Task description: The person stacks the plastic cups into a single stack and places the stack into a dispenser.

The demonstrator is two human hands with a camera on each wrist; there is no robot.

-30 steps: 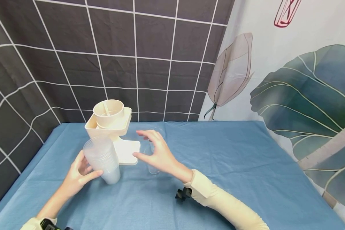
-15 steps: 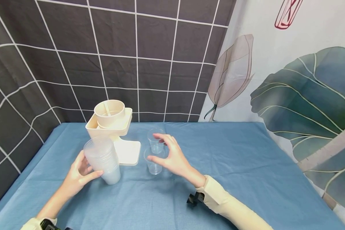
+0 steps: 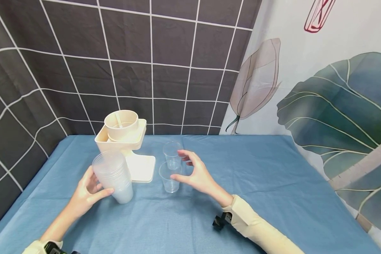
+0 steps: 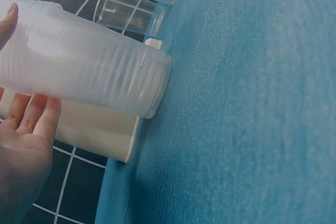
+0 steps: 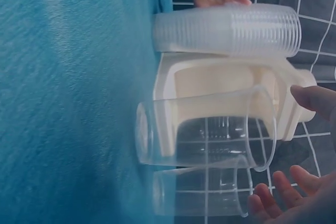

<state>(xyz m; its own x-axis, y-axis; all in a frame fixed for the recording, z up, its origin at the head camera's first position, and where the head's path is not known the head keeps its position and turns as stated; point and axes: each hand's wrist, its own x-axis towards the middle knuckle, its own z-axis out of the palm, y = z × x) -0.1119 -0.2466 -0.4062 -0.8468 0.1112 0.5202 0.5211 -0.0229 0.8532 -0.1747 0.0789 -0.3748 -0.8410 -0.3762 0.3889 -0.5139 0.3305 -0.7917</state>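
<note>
My left hand (image 3: 84, 194) holds a tall stack of nested translucent plastic cups (image 3: 113, 176), its thumb on one side and fingers on the other. In the left wrist view the base of the stack (image 4: 115, 66) meets the blue cloth. Two single clear plastic cups stand upright to the right, a nearer cup (image 3: 170, 180) and a farther cup (image 3: 172, 151). Beside them my right hand (image 3: 198, 174) has its fingers loosely bent and holds nothing. In the right wrist view the thumb and fingers (image 5: 286, 190) are spread beyond the rim of the nearer cup (image 5: 210, 132).
A cream stand (image 3: 139, 167) with an upper tray and a round cup-like holder (image 3: 121, 126) stands behind the stack. Blue cloth (image 3: 257, 176) covers the table. A dark gridded curtain (image 3: 171, 81) hangs behind, with a leaf-print curtain (image 3: 304, 106) at the right.
My right hand has drawn back to the right, away from the two single cups, which now show more fully. The left hand and the stack keep their place.
</note>
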